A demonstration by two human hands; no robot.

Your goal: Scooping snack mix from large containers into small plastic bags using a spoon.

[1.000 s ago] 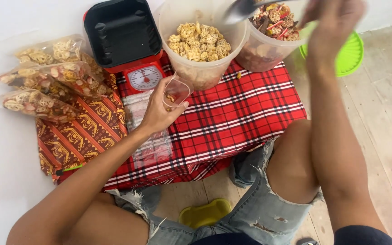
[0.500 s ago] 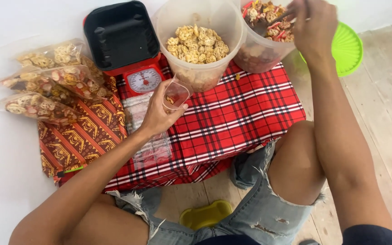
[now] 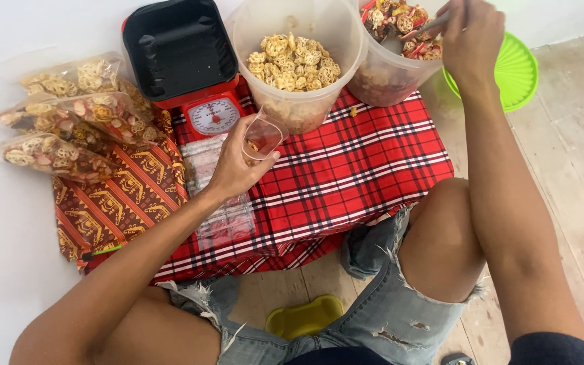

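Three clear bags of wheel-shaped snacks [image 3: 69, 122] lie far left of the left hand's fingers, on a brown patterned cloth [image 3: 119, 203]. Red kitchen scale [image 3: 201, 88] with black tray sits just up-left of those fingers. Left hand [image 3: 234, 172] has fingers curled around a small clear plastic cup [image 3: 263, 135], tilted, a few snack bits inside; cup held just above the red plaid cloth [image 3: 353, 169]. A stack of clear empty bags [image 3: 221, 216] lies under the wrist. Right behind the cup stands a big clear tub of pale wheel snacks [image 3: 295, 64]. Further right, a second clear tub with mixed red and yellow snacks [image 3: 390, 51]; right hand [image 3: 471, 40] is over its rim, fingers closed on a metal spoon [image 3: 424, 30] whose far end is in the tub. Green lid [image 3: 518, 71] lies just right of the right-hand fingers, on the wooden floor [image 3: 576, 169].
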